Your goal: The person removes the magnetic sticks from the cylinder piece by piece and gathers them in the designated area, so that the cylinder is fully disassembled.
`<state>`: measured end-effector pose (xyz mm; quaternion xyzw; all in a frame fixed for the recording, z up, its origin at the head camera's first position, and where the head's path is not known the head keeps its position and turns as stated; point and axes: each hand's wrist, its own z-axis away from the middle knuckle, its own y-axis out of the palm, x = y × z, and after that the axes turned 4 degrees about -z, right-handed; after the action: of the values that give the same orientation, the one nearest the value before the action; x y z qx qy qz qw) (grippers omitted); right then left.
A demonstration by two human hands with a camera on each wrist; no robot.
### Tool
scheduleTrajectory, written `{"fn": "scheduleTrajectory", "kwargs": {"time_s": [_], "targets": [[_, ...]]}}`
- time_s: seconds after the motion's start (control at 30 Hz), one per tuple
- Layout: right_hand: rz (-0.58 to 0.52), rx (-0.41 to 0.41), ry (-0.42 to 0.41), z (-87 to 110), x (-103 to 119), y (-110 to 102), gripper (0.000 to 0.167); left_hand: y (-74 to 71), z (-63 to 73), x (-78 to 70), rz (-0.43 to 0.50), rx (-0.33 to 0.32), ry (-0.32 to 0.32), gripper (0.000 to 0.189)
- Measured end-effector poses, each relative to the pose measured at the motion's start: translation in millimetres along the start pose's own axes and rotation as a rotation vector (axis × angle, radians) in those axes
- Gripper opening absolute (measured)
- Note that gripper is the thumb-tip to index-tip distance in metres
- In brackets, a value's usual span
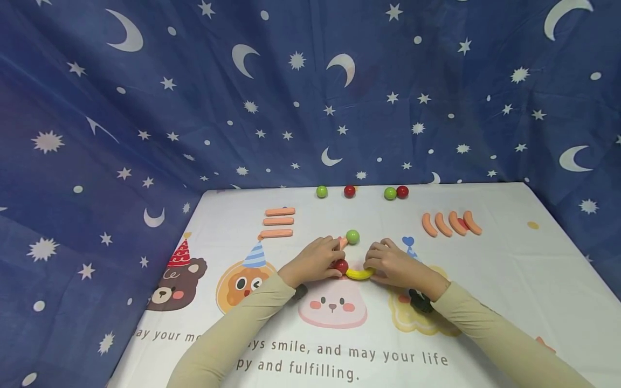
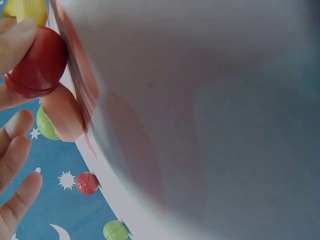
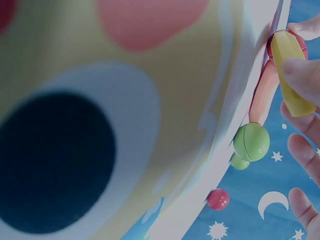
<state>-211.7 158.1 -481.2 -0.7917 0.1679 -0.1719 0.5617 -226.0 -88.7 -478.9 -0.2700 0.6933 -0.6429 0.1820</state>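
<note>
Near the middle of the table my left hand [image 1: 317,260] pinches a glossy red ball [image 1: 342,266] with a seam, thumb and forefinger on either side; its other fingers are spread in the left wrist view. My right hand [image 1: 395,264] holds the right end of a yellow toy banana [image 1: 359,274] between thumb and fingers. The banana's left end meets the red ball. Behind that ball lies a pinkish-orange toy sausage [image 3: 264,95], partly hidden by my left hand in the head view. A green ball [image 1: 352,236] sits at the sausage's far end.
Three straight sausages [image 1: 278,221] lie stacked in rows at the left. Several curved sausages [image 1: 443,224] stand side by side at the right. Along the back edge are two green balls [image 1: 322,192] and two red balls [image 1: 349,192], before a blue star-patterned curtain [image 1: 291,108].
</note>
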Motion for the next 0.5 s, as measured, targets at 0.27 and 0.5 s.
{"fn": "scheduleTrajectory", "kwargs": {"time_s": [0.27,0.5], "targets": [[-0.014,0.008,0.0,1.9,0,3,0.021,-1.7,0.3,-0.6,0.01,0.003,-0.005,0.031],[-0.018,-0.006,0.017,13.7,-9,2,0.021,0.4,0.6,0.1,0.013,-0.004,-0.007,0.029]]}}
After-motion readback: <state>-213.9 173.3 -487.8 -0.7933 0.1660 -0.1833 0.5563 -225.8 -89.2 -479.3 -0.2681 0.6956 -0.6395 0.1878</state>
